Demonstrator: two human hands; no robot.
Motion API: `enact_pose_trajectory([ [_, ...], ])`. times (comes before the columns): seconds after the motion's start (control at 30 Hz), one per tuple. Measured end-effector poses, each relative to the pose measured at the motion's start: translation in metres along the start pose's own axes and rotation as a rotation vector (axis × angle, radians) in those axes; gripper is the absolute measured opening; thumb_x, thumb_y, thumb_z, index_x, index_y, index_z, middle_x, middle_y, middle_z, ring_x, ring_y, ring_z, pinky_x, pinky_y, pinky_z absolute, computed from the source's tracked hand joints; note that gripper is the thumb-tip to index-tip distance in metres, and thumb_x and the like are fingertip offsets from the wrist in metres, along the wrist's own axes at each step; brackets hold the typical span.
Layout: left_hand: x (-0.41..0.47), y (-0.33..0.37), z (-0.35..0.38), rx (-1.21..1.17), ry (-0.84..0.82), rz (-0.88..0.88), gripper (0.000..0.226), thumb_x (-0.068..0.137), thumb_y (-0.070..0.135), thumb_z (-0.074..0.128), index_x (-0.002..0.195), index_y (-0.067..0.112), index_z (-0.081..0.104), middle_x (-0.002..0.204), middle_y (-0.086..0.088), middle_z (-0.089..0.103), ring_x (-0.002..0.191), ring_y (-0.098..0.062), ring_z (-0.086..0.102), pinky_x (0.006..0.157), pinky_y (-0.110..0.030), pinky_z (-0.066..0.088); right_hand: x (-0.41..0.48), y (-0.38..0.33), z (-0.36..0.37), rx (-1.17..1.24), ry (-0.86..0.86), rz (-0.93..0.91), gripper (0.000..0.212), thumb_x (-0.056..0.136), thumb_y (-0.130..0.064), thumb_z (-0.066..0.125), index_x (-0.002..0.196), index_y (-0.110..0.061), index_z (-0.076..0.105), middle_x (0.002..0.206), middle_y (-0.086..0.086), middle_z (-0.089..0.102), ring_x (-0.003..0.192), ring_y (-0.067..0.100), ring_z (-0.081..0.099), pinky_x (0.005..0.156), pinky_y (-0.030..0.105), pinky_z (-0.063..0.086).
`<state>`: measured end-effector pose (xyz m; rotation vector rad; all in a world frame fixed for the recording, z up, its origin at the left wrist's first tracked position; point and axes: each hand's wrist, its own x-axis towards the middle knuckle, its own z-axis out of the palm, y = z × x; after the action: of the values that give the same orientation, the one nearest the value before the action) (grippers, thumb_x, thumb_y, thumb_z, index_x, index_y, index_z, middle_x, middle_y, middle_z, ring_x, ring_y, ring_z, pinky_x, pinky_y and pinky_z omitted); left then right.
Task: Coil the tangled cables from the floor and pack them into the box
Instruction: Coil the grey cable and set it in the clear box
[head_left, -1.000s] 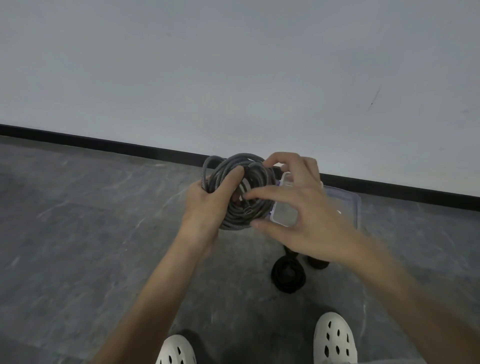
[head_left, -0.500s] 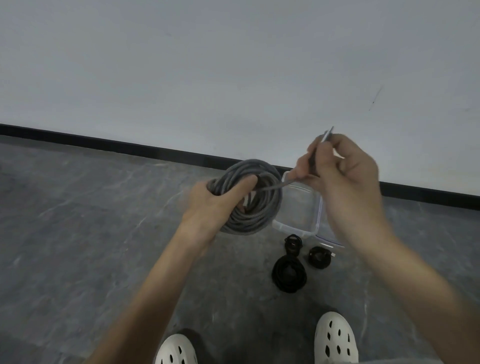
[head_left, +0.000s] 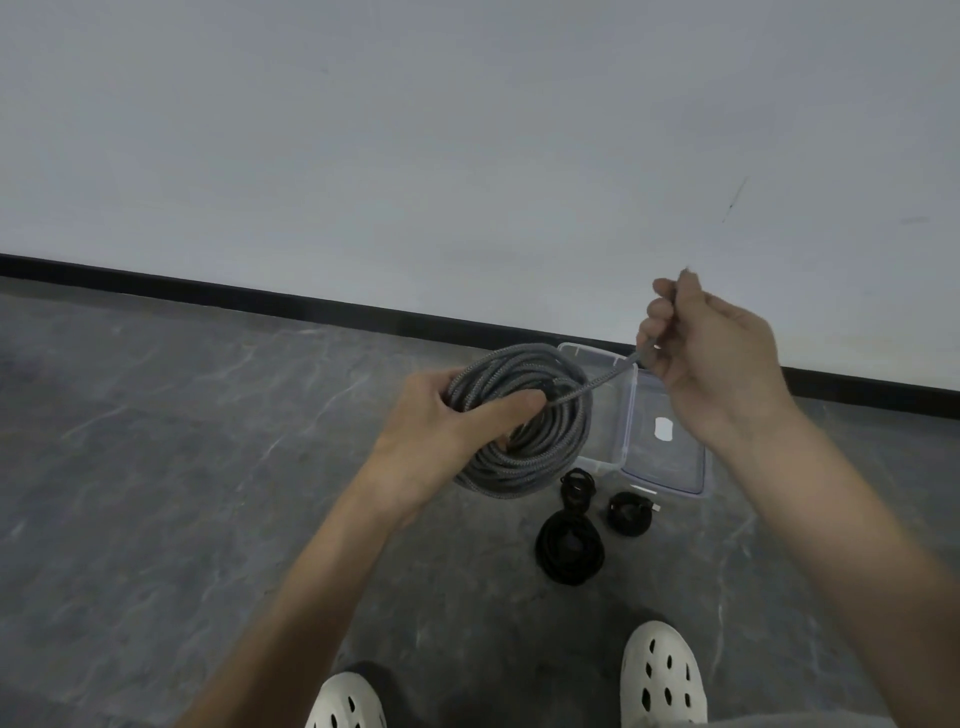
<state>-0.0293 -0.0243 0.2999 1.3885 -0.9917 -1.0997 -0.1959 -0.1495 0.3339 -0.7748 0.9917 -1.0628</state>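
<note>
My left hand (head_left: 447, 431) grips a thick coil of grey braided cable (head_left: 530, 467), thumb across its front. From the coil a free end (head_left: 597, 385) runs up and right to my right hand (head_left: 701, 358), which pinches it in curled fingers above the box. The clear plastic box (head_left: 602, 415) sits on the floor behind the coil, partly hidden by it. Its lid (head_left: 665, 452) lies beside it on the right. Three black coiled cables lie on the floor in front: a large one (head_left: 570, 551), a small one (head_left: 576, 486) and another (head_left: 629, 513).
Grey stone-pattern floor (head_left: 182, 467) stretches to the left. A white wall with a black skirting board (head_left: 260, 301) stands just behind the box. My two white perforated shoes (head_left: 662, 675) are at the bottom edge.
My right hand left the coil, took the grey cable's free end and pulled it up and to the right, drawing it taut. The left hand keeps holding the coil.
</note>
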Motion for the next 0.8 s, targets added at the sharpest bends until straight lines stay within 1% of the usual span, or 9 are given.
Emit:
enact_pose_trajectory([
  [0.13, -0.006, 0.007, 0.001, 0.013, -0.125, 0.067, 0.010, 0.072, 0.036, 0.082, 0.069, 0.029, 0.075, 0.062, 0.006, 0.069, 0.058, -0.005, 0.064, 0.058, -0.015, 0.048, 0.011, 0.013, 0.000, -0.032, -0.040, 0.250, 0.012, 0.098, -0.010, 0.053, 0.110, -0.008, 0.052, 0.058, 0.002, 0.059, 0.042, 0.004, 0.048, 0.043, 0.014, 0.046],
  [0.2, -0.007, 0.008, 0.000, 0.007, -0.159, 0.095, 0.009, 0.074, 0.032, 0.083, 0.069, 0.031, 0.074, 0.062, 0.007, 0.068, 0.057, -0.004, 0.062, 0.057, -0.014, 0.047, 0.010, 0.021, 0.004, -0.109, -0.177, 0.399, 0.005, 0.098, -0.010, 0.052, 0.098, -0.006, 0.056, 0.059, 0.001, 0.059, 0.050, 0.005, 0.047, 0.052, 0.014, 0.044],
  [0.27, -0.007, 0.008, -0.001, -0.022, -0.171, 0.113, 0.010, 0.074, 0.035, 0.077, 0.068, 0.028, 0.073, 0.059, 0.007, 0.066, 0.057, -0.006, 0.060, 0.059, -0.017, 0.048, 0.006, 0.030, 0.007, -0.175, -0.340, 0.473, 0.020, 0.098, -0.010, 0.050, 0.081, -0.005, 0.059, 0.066, 0.003, 0.058, 0.060, 0.009, 0.050, 0.063, 0.019, 0.042],
  [0.43, -0.003, 0.004, 0.002, -0.176, -0.117, 0.076, 0.019, 0.078, 0.035, 0.071, 0.062, 0.025, 0.069, 0.057, 0.010, 0.060, 0.054, -0.006, 0.057, 0.061, -0.023, 0.049, -0.009, 0.040, 0.015, -0.181, -0.437, 0.435, 0.034, 0.088, -0.016, 0.055, 0.059, -0.010, 0.073, 0.067, 0.006, 0.069, 0.066, 0.019, 0.064, 0.059, 0.027, 0.057],
  [0.5, -0.001, 0.001, 0.001, -0.202, -0.061, 0.044, 0.021, 0.076, 0.038, 0.074, 0.066, 0.020, 0.072, 0.064, 0.006, 0.066, 0.061, -0.010, 0.063, 0.061, -0.021, 0.050, -0.011, 0.040, 0.019, -0.118, -0.506, 0.492, 0.032, 0.080, -0.032, 0.057, 0.085, -0.006, 0.075, 0.089, 0.009, 0.070, 0.083, 0.020, 0.067, 0.080, 0.032, 0.058],
  [0.6, 0.002, -0.001, -0.004, -0.163, 0.008, 0.029, 0.025, 0.075, 0.041, 0.075, 0.066, 0.018, 0.071, 0.066, 0.003, 0.067, 0.063, -0.012, 0.065, 0.065, -0.025, 0.051, -0.009, 0.041, 0.019, -0.137, -0.580, 0.579, 0.062, 0.085, -0.045, 0.053, 0.128, -0.001, 0.057, 0.127, 0.015, 0.059, 0.113, 0.026, 0.056, 0.108, 0.044, 0.041],
  [0.67, 0.002, -0.001, -0.005, -0.121, 0.053, 0.033, 0.024, 0.076, 0.040, 0.075, 0.063, 0.021, 0.070, 0.062, 0.004, 0.064, 0.060, -0.010, 0.062, 0.062, -0.023, 0.050, -0.008, 0.041, 0.017, -0.116, -0.584, 0.591, 0.055, 0.093, -0.050, 0.045, 0.123, -0.008, 0.064, 0.131, 0.013, 0.060, 0.117, 0.026, 0.058, 0.106, 0.044, 0.043],
  [0.73, 0.003, 0.000, -0.005, -0.155, 0.101, 0.010, 0.024, 0.077, 0.039, 0.076, 0.077, 0.015, 0.075, 0.073, -0.005, 0.070, 0.069, -0.019, 0.068, 0.067, -0.029, 0.054, -0.007, 0.040, 0.015, -0.090, -0.610, 0.593, 0.058, 0.093, -0.058, 0.042, 0.113, -0.013, 0.071, 0.126, 0.010, 0.065, 0.118, 0.026, 0.060, 0.103, 0.043, 0.045],
  [0.8, 0.004, 0.002, -0.007, -0.213, 0.143, -0.012, 0.044, 0.075, 0.040, 0.077, 0.092, -0.001, 0.071, 0.085, -0.019, 0.070, 0.077, -0.033, 0.068, 0.076, -0.039, 0.056, -0.008, 0.039, 0.013, -0.097, -0.677, 0.574, 0.068, 0.087, -0.065, 0.045, 0.122, -0.010, 0.065, 0.131, 0.013, 0.061, 0.125, 0.029, 0.054, 0.110, 0.047, 0.038],
])
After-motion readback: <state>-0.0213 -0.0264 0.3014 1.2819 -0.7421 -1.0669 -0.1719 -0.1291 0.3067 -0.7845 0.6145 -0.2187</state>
